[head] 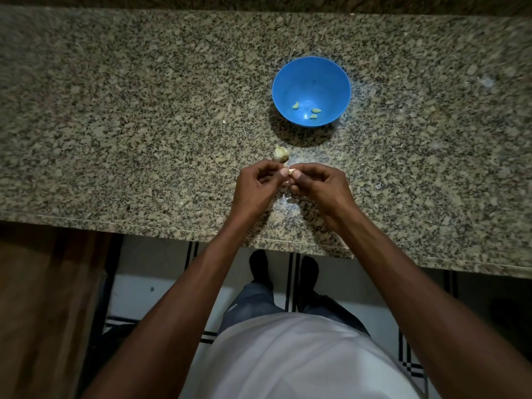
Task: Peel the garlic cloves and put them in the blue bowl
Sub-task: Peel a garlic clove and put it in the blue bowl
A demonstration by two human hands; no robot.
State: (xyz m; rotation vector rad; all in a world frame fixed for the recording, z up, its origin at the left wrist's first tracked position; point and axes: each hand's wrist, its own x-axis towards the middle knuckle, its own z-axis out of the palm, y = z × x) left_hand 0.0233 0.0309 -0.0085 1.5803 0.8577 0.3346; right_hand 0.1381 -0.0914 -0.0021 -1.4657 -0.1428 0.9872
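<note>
A blue bowl [312, 73] stands on the granite counter with three peeled garlic cloves [315, 110] at its bottom. Just in front of it lies the rest of a garlic bulb [280, 153], pale and papery. Below the bulb, my left hand [259, 185] and my right hand [319, 182] meet over the counter, and both pinch one small pale garlic clove [291, 170] between thumbs and fingertips. The clove is mostly hidden by my fingers.
The granite counter [144, 125] stretches wide to both sides; its front edge runs just under my wrists. A few bits of garlic skin [290, 200] lie on it under my hands, another scrap [378, 185] lies to the right. Tiled floor and my feet show below.
</note>
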